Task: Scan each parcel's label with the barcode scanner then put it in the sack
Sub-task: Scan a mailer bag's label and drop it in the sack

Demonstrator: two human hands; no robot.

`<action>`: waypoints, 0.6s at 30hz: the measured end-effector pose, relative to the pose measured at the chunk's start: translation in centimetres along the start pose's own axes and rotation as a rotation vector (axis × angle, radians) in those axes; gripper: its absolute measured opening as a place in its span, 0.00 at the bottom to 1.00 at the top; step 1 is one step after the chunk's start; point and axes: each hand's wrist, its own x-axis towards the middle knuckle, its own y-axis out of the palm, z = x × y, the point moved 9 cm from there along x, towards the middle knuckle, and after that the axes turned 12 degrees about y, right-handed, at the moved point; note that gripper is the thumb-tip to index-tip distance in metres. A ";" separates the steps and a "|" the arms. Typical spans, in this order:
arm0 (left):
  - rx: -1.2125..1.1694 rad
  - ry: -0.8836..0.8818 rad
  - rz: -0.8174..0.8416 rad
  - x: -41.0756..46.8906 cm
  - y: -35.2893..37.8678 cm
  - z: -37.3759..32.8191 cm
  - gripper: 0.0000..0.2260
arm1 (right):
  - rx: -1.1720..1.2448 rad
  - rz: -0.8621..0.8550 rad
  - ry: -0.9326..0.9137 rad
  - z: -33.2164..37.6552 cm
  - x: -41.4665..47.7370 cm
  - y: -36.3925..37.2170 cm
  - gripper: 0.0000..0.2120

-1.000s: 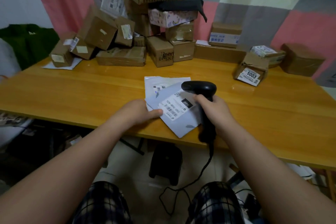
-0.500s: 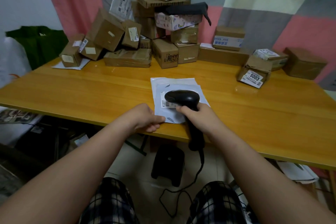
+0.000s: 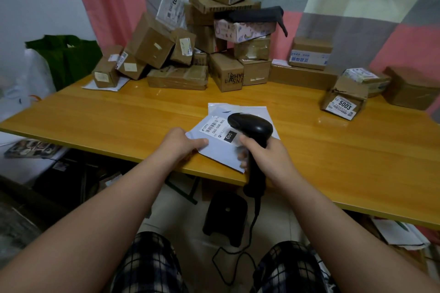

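Our grey mailer (image 3: 221,150) lies at the near edge of the wooden table (image 3: 119,121), its label (image 3: 215,127) facing up; our left hand (image 3: 177,144) pinches its left corner. Our right hand (image 3: 270,158) grips the black barcode scanner (image 3: 252,126), head over the label; cardboard boxes (image 3: 190,54) are piled behind.

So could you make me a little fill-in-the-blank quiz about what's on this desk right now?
1. The right hand grips a black ____.
2. The left hand holds down a grey mailer with a white ____ on it.
3. The brown box at the right of the table reads ____.

Missing words: scanner; label; 5003
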 end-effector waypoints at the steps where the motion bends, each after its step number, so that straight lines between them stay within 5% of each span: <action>1: 0.048 0.008 -0.019 0.3 -0.1 -0.1 0.17 | -0.038 -0.005 -0.030 0.1 0.1 0.1 0.10; 7: 0.103 0.270 -0.213 1.1 -2.8 -3.1 0.03 | -0.282 -0.117 -0.156 1.5 -0.1 -0.5 0.15; 13: 0.028 0.584 -0.348 0.7 -7.1 -7.8 0.04 | -0.199 -0.148 -0.267 3.8 -1.0 -0.7 0.13; 18: 0.071 0.626 -0.391 0.9 -8.5 -8.4 0.04 | -0.105 -0.168 -0.284 4.5 -1.2 -0.8 0.14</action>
